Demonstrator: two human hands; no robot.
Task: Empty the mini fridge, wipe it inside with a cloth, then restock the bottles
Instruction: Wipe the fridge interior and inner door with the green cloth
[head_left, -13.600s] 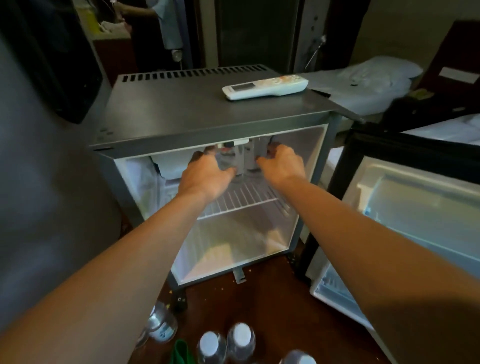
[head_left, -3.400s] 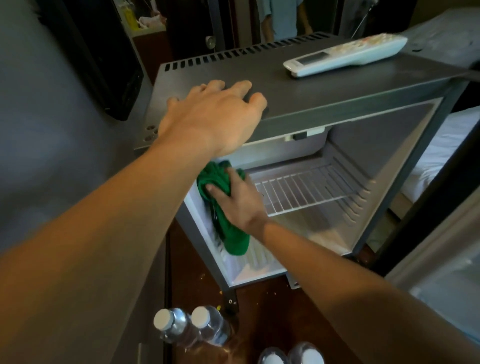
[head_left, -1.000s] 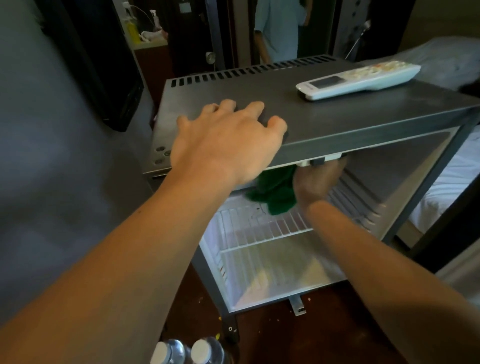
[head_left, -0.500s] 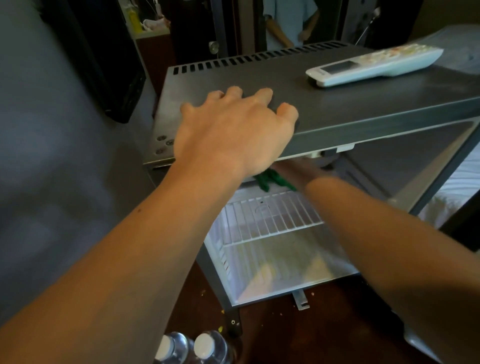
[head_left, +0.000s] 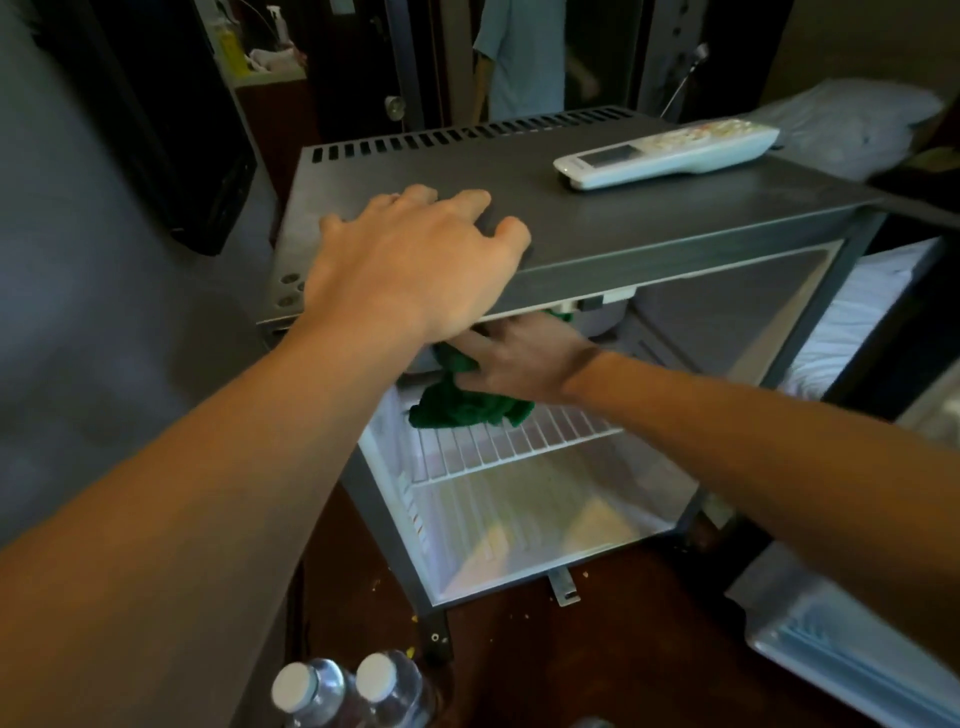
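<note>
Green cloth (head_left: 470, 405) is bunched under your right hand (head_left: 519, 358), which is inside the fridge (head_left: 649, 249) just below its top panel, above the wire shelf (head_left: 519, 441). Your right fingers are curled around the cloth, gripping it, and a fold of it hangs down onto the shelf's back left part. Your left hand (head_left: 415, 265) lies flat and open on the fridge's top, near its front left corner, fingers spread and pointing toward the vent slots at the back, holding nothing.

On the fridge's top, toward its right side, a white remote (head_left: 670, 153) lies on its back. The shelf and the fridge's floor below it hold no bottles. The fridge door (head_left: 841, 654) stands swung open to the fridge's right, its pale inner lining facing up.

On the dark wooden floor (head_left: 623, 665) in front of the fridge's left leg, two clear bottles (head_left: 353, 691) with white caps stand side by side, touching or nearly so. A few crumbs lie on the floor near that leg. Behind the fridge a person in a light shirt (head_left: 519, 52) stands in a doorway. To the fridge's right, white bedding (head_left: 852, 322) shows.
</note>
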